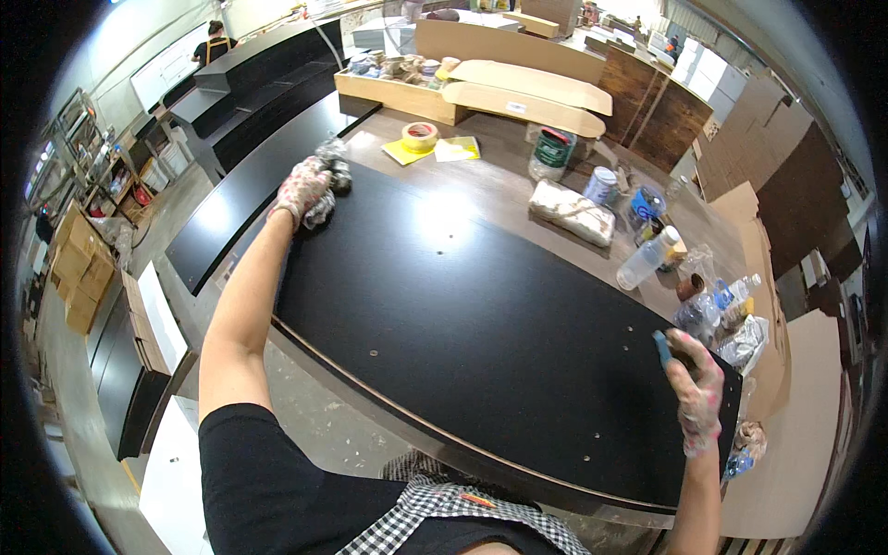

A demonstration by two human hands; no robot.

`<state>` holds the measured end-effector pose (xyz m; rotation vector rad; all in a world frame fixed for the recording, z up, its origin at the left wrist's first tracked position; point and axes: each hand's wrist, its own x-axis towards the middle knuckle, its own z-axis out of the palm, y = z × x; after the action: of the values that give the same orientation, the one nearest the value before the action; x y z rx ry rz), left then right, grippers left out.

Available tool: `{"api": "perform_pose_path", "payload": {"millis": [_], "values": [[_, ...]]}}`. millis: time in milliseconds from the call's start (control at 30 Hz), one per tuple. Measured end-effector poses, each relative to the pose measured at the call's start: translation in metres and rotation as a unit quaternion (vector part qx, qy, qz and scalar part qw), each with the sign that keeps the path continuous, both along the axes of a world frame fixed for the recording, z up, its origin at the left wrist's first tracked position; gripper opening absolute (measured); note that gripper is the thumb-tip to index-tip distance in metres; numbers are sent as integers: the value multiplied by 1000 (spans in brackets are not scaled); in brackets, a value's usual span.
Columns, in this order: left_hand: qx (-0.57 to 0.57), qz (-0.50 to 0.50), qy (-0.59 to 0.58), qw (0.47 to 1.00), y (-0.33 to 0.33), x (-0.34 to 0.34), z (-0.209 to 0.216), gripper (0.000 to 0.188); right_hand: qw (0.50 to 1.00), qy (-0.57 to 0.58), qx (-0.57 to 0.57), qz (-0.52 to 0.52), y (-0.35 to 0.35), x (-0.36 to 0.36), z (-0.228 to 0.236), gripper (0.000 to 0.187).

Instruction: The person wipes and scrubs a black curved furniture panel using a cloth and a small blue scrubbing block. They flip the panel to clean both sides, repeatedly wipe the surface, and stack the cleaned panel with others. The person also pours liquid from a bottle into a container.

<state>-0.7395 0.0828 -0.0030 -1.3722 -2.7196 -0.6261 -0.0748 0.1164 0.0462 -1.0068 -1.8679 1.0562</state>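
A large black curved panel (444, 324) with several small holes lies flat across the table in front of me. At its far left corner, my left hand (302, 189), in a stained glove with pink spots, is closed on a crumpled grey-and-white rag (337, 168) pressed to the surface. Over the panel's right end, my right hand (698, 393) wears a similar glove. Its fingers curl round a small flat blue piece (661, 349), whose kind I cannot make out. A second, narrower black panel (242, 199) lies beyond my left forearm.
Tape (419, 138) sits on yellow sheets at the back. Along the table's right side stand a green-labelled jar (552, 154), a wrapped white bundle (573, 213), a clear bottle (647, 259) and crumpled plastic (745, 342). A wooden box (400, 95) holds rags. Another person (215, 43) works far left.
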Motion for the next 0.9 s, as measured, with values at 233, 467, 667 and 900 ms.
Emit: {"api": "perform_pose_path", "payload": {"millis": [233,467,667,900], "values": [[-98,-205,210,951,-75,80,2,25,996,63,56,39,95,-99,-60,48],[-143,-538,154,816,-156,324,7,54,992,91,41,80,105,-100,-77,49],[-198,-488,83,846,-167,351,25,51,985,37,166,39,77,-42,8,51],[-263,-490,-8,831,-128,294,91,42,847,-127,509,-91,23,184,232,45]]}}
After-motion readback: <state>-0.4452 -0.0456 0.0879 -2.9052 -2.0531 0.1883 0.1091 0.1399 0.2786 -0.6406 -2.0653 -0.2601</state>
